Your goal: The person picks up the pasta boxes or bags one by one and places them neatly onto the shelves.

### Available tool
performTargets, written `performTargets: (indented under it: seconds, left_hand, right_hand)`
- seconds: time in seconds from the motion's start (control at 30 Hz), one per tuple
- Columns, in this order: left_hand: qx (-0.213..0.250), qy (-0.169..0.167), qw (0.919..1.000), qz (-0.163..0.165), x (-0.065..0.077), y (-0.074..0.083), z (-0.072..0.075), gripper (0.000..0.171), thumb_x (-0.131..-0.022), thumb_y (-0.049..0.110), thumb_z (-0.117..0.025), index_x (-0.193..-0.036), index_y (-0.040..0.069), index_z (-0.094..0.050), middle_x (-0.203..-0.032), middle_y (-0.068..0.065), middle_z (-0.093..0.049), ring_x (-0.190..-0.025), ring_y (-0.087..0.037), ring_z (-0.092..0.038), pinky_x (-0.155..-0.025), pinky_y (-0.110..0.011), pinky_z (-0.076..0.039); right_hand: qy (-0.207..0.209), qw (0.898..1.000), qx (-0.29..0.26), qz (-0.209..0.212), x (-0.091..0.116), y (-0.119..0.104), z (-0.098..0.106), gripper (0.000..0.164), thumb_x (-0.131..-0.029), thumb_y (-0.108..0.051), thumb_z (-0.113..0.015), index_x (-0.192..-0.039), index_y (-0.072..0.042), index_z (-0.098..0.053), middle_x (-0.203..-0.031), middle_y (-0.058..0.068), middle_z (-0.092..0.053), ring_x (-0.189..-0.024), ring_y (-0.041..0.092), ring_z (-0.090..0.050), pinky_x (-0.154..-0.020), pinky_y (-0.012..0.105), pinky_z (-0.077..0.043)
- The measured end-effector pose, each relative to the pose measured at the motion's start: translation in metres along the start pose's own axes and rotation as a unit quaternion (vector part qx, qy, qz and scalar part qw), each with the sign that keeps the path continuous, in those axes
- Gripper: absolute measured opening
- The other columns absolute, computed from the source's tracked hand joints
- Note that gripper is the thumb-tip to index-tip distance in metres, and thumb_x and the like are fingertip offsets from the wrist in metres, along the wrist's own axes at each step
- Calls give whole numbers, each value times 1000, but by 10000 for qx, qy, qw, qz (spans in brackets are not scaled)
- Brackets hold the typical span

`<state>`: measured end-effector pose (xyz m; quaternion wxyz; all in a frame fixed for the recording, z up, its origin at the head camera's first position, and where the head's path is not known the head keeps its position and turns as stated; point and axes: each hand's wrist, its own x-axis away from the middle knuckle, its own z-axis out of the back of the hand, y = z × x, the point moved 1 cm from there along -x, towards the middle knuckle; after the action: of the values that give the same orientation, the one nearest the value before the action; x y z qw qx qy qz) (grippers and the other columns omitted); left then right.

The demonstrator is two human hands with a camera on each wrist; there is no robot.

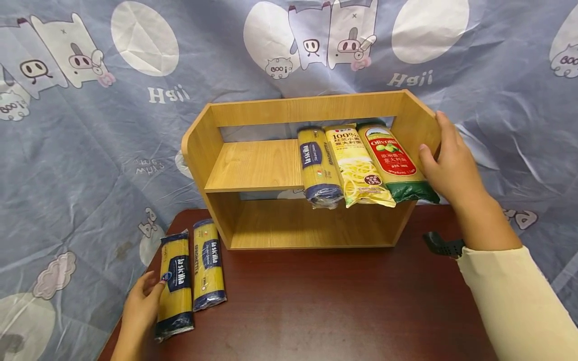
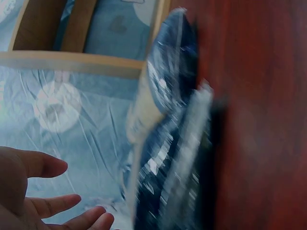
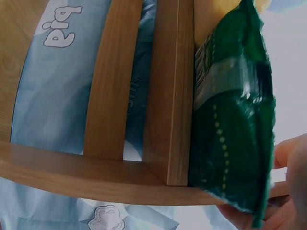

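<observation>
My left hand (image 1: 141, 307) is at the outer spaghetti pack (image 1: 177, 281), fingers spread and parted from the thumb. The left wrist view shows that hand (image 2: 48, 201) apart from the blue-ended packs, which are blurred there. A second spaghetti pack (image 1: 208, 263) lies alongside on the table. My right hand (image 1: 453, 165) grips the right side panel of the wooden shelf (image 1: 311, 109), thumb on the inner side beside the green-and-red Olivoilà pasta pack (image 1: 392, 155). In the right wrist view, the pack's green end (image 3: 235, 134) partly hides that hand (image 3: 288, 191).
On the upper board, a yellow pasta pack (image 1: 358, 165) and a blue-labelled spaghetti pack (image 1: 318, 163) lie side by side, ends overhanging the front. Below is the lower board (image 1: 289, 225). A printed cloth (image 1: 217, 50) hangs behind the dark red table (image 1: 316, 306). A black strap (image 1: 442, 245) sits by the right wrist.
</observation>
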<state>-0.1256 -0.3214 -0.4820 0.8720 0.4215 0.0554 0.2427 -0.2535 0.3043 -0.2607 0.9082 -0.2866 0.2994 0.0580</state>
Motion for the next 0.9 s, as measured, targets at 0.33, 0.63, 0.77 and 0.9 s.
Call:
performTargets:
  seconds: [0.33,0.63,0.77,0.9]
  left_hand:
    - [-675,151,9974,201,2,-29,-4,63,-100,25,-54,-149,-9,-34,-137,-38,-46,-123,-55,-50,-100,-65,-43]
    - [-1051,-422,9931,315,5,-36,-7,77,-98,43,-57,-149,-10,-32,-134,-37,-50,-118,-50,-54,-96,-63,-42]
    - [-1115,-671,9906,431,5,-35,-7,87,-96,54,-58,-147,-12,-32,-132,-37,-51,-114,-48,-54,-94,-62,-44]
    - [-1293,-753,9878,425,5,-32,-8,91,-94,58,-60,-146,-13,-33,-130,-37,-52,-113,-47,-55,-93,-61,-45]
  right_hand:
    - [-177,9996,128,-205,-2,9,2,61,-104,-23,-41,-161,-28,-17,-130,46,-49,-106,62,-50,-92,71,-35]
    - [-179,9990,221,-352,-2,11,1,62,-105,-25,-41,-161,-32,-17,-128,47,-50,-105,63,-51,-89,72,-36]
    - [-104,9990,244,-352,-1,11,-1,61,-104,-25,-41,-161,-32,-17,-126,47,-51,-102,63,-51,-88,72,-36]
    - [-73,9990,220,-383,0,10,0,61,-104,-26,-40,-161,-33,-17,-125,47,-51,-100,62,-50,-87,71,-35]
